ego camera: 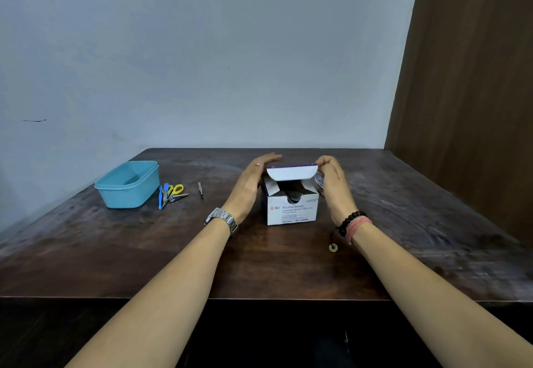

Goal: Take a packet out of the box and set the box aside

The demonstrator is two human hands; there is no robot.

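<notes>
A white box of alcohol swabs (291,209) stands on the dark wooden table (259,266), its top flap (291,172) raised. My left hand (251,183) lies flat against the box's left side, fingers straight and reaching past the flap's far edge. My right hand (331,183) is at the box's right side, and its curled fingers pinch the right end of the flap. The box's inner flaps stand open and dark contents show inside.
A light blue plastic tub (128,184) sits at the left of the table. Beside it lie yellow-handled scissors (176,189), a blue tool (161,197), nail clippers (178,197) and a small metal tool (200,189). A brown panel (476,93) rises at the right.
</notes>
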